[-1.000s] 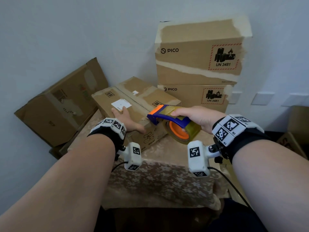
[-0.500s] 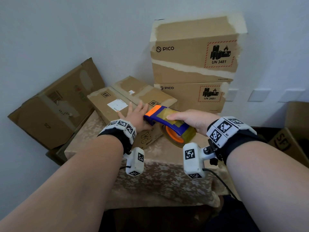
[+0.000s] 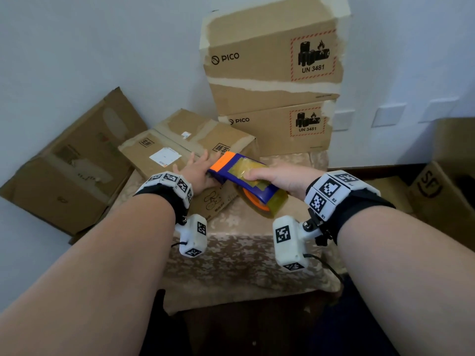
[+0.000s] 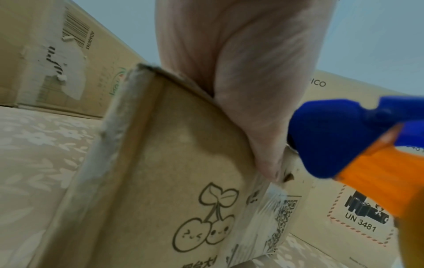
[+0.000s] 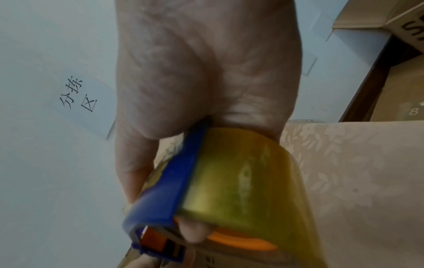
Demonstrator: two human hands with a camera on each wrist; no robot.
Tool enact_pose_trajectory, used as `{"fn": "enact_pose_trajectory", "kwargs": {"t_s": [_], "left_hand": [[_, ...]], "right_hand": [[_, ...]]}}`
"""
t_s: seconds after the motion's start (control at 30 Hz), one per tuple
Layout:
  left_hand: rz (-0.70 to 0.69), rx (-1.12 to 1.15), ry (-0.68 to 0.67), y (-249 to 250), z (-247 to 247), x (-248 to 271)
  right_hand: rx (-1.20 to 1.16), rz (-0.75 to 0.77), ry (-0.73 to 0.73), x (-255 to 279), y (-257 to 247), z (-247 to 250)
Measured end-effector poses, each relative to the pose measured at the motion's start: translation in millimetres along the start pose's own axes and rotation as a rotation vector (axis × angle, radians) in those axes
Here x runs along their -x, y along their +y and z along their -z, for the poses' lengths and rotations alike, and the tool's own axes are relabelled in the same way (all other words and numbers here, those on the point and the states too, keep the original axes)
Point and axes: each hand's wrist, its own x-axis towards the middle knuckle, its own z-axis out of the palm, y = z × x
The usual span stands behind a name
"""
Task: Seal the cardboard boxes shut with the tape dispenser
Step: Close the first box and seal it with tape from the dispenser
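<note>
The small cardboard box (image 3: 164,160) lies flat on the tabletop (image 3: 244,253), long axis running from the near edge back toward the wall; it's worn, with a white label and a cherry doodle on its near end. The left hand (image 3: 198,173) lies palm-down on top, fingers straight and spread. The tape dispenser (image 3: 246,181) is blue and orange with a yellowish roll, nose pointing left at the box, probably touching its corner. The right hand (image 3: 280,178) wraps its fingers around it.

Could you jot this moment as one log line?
left hand: flat on small box | right hand: grips tape dispenser at box edge
</note>
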Motion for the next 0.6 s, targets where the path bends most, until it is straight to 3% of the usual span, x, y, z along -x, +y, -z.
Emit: {"fn": "enact_pose_trajectory", "kwargs": {"t_s": [0.6], "left_hand": [[-0.004, -0.059, -0.044, -1.3, 3.0, 0.3]], "right_hand": [[-0.104, -0.055, -0.047, 18.8, 22.3, 16.3]]}}
